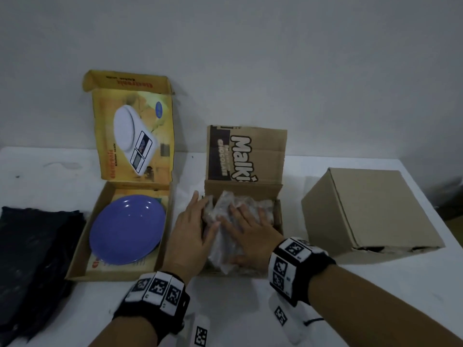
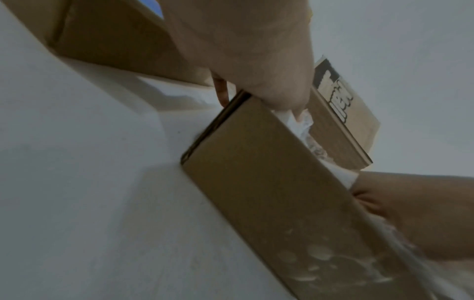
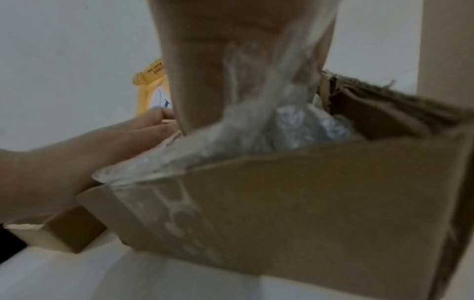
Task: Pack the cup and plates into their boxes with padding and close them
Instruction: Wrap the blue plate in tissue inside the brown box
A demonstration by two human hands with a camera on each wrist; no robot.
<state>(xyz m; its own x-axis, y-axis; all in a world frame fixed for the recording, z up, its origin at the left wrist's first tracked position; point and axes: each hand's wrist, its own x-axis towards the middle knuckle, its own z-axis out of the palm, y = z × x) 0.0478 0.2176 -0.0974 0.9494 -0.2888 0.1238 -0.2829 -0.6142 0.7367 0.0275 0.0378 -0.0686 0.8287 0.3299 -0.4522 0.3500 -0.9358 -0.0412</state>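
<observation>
A brown printed carton stands open in the middle, stuffed with clear bubble wrap that spills over its near edge. My left hand lies flat against the wrap at the carton's left side, thumb on the wrap. My right hand presses down on the wrap with spread, straight fingers. In the left wrist view the carton's side wall and a bit of wrap show. The right wrist view has the wrap bulging over the carton. What the wrap covers is hidden. A purple plate lies in the open yellow scale box at left.
A closed plain brown box stands at the right. Folded black cloth lies at the far left on the white table. The yellow box's lid and the carton's flap stand upright against the wall.
</observation>
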